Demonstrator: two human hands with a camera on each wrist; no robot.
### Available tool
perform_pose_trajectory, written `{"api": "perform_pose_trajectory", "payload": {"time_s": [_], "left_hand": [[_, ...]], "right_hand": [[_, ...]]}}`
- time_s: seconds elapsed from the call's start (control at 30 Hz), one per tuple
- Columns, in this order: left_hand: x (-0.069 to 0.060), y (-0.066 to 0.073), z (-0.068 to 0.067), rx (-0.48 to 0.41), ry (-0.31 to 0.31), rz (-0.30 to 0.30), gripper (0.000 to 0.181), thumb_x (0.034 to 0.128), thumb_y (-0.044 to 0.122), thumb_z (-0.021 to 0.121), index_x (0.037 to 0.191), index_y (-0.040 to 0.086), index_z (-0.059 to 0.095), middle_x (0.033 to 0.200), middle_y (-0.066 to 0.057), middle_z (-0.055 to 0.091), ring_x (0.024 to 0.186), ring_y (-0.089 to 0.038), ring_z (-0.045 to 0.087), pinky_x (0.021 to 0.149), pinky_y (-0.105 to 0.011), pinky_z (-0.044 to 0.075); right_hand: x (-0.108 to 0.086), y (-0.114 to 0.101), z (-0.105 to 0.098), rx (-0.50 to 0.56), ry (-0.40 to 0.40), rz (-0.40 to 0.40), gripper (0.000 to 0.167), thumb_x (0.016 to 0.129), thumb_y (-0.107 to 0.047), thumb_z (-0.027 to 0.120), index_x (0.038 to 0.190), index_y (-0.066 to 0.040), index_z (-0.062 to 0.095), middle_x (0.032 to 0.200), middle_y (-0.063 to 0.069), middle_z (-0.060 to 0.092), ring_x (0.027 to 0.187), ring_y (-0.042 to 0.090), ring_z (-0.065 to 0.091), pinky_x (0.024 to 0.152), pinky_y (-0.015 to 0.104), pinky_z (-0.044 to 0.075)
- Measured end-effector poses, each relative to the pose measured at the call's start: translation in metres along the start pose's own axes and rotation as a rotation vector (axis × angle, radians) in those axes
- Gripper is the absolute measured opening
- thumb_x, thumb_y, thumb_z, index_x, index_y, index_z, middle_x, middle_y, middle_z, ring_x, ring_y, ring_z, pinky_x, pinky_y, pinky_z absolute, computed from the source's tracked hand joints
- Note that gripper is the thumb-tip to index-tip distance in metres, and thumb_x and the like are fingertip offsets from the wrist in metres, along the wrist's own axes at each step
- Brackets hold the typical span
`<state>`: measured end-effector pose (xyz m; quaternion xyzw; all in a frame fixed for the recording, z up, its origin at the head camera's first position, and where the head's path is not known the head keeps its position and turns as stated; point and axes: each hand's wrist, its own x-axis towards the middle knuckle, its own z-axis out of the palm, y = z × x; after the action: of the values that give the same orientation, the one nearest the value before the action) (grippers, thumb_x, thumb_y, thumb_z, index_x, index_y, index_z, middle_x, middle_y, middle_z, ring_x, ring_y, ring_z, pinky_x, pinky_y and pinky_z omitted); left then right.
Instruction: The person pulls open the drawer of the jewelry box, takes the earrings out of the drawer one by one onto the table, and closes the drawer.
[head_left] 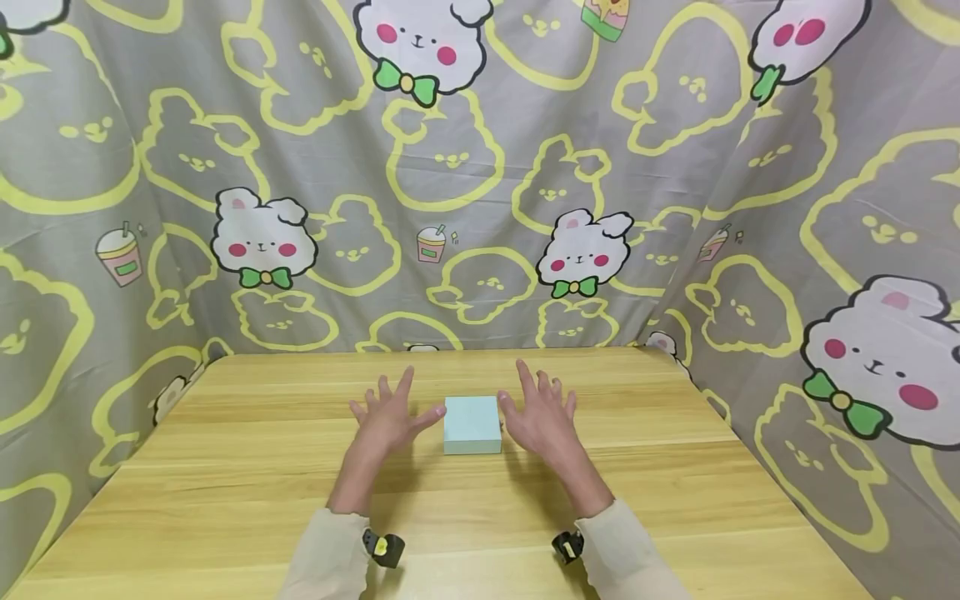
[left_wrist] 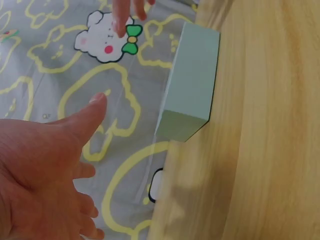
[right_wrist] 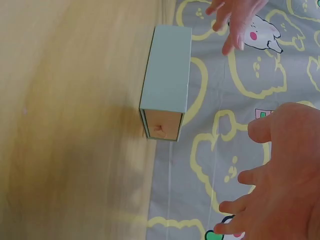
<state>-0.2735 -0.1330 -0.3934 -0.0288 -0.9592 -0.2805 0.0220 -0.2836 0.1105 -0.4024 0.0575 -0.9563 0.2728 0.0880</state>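
A pale blue-green box [head_left: 472, 419] sits on the wooden table between my two hands. Its right-hand end, seen in the right wrist view, shows a tan drawer front [right_wrist: 162, 125] with a small ribbon pull, set inside the green sleeve [right_wrist: 167, 70]. To the left of the box, my left hand [head_left: 387, 423] is held with fingers spread and the thumb pointing at the box, apart from it. My right hand [head_left: 542, 417] mirrors it on the other side, fingers spread and holding nothing. Both hands appear raised above the table.
The light wooden table [head_left: 225, 467] reaches back to a grey curtain [head_left: 480, 192] printed with yellow outlines and white rabbits, which also hangs along both sides. A small black device [head_left: 385, 548] is at the left cuff and another black device [head_left: 568, 547] at the right.
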Motion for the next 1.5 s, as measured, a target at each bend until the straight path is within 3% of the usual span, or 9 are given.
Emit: {"api": "perform_pose_trajectory", "payload": {"time_s": [0.23,0.47,0.67,0.87,1.23,1.5], "left_hand": [[0.003,0.004,0.006,-0.065,-0.017,0.021,0.096,0.0943,0.055,0.065,0.163,0.009,0.016,0.161,-0.040,0.011,0.146,-0.065,0.009,0.111,-0.080,-0.002],[0.006,0.006,0.015,-0.177,-0.097,0.036,0.095,0.0972,0.057,0.060,0.164,0.007,0.013,0.163,-0.037,0.010,0.147,-0.061,0.011,0.114,-0.076,0.015],[0.008,0.007,0.023,-0.234,-0.120,0.064,0.093,0.0988,0.057,0.057,0.162,0.003,0.016,0.163,-0.034,0.019,0.146,-0.056,0.026,0.114,-0.069,0.028],[0.009,0.009,0.031,-0.293,-0.133,0.060,0.089,0.1004,0.051,0.058,0.162,0.002,0.017,0.165,-0.027,0.023,0.147,-0.050,0.030,0.117,-0.064,0.029],[0.011,0.011,0.040,-0.313,-0.146,0.069,0.077,0.1028,0.042,0.057,0.162,0.008,0.021,0.163,-0.022,0.031,0.145,-0.047,0.036,0.116,-0.063,0.031],[0.011,0.013,0.046,-0.331,-0.174,0.028,0.079,0.1030,0.034,0.058,0.160,-0.002,0.018,0.163,-0.026,0.027,0.149,-0.047,0.029,0.118,-0.062,0.027]], "right_hand": [[0.003,-0.001,0.007,0.094,-0.009,-0.031,0.065,0.104,-0.040,0.049,0.158,-0.009,0.032,0.153,0.030,0.041,0.141,0.050,0.037,0.113,0.069,0.022],[0.004,-0.003,0.013,0.252,-0.133,0.006,0.069,0.105,-0.043,0.047,0.159,-0.006,0.029,0.158,0.024,0.039,0.145,0.047,0.036,0.117,0.061,0.030],[0.003,-0.004,0.016,0.287,-0.216,0.045,0.071,0.105,-0.048,0.045,0.161,-0.008,0.026,0.157,0.024,0.041,0.141,0.046,0.043,0.115,0.061,0.035],[0.003,-0.002,0.019,0.315,-0.245,0.046,0.066,0.106,-0.038,0.047,0.159,-0.003,0.028,0.154,0.029,0.044,0.138,0.048,0.045,0.111,0.062,0.038],[0.006,0.004,0.026,0.357,-0.301,-0.007,0.066,0.102,-0.021,0.058,0.156,0.004,0.030,0.149,0.031,0.047,0.136,0.047,0.048,0.110,0.060,0.041],[0.005,0.007,0.031,0.384,-0.299,-0.016,0.067,0.098,-0.015,0.062,0.154,0.007,0.033,0.143,0.030,0.053,0.132,0.044,0.053,0.107,0.057,0.045]]}}
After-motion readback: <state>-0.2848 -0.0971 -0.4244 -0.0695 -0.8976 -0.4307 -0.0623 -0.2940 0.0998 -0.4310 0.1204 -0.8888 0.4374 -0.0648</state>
